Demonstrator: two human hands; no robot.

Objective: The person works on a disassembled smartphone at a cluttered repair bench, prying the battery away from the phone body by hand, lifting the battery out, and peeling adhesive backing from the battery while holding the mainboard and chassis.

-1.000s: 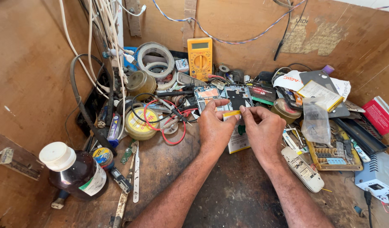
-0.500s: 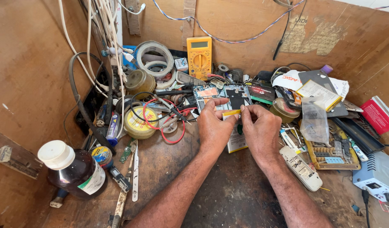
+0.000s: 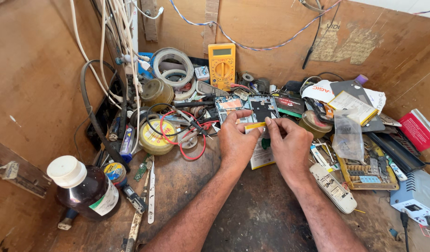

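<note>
The opened phone (image 3: 252, 109) lay flat just beyond my fingertips, its long axis running away from me toward the back wall, with a small yellow strip (image 3: 255, 126) at its near edge. My left hand (image 3: 236, 140) and right hand (image 3: 289, 144) both pinched that strip, fingers nearly closed on it, each about equally near. Around them the dark worn bench (image 3: 257, 214) was crowded: a yellow multimeter (image 3: 221, 65) behind, a brown bottle (image 3: 84, 189) far left, inside a plywood-walled booth (image 3: 33, 79).

Bright, even daylight is flooding in, shadows are staying soft, everything is looking sharp, edges are bowing slightly.
</note>
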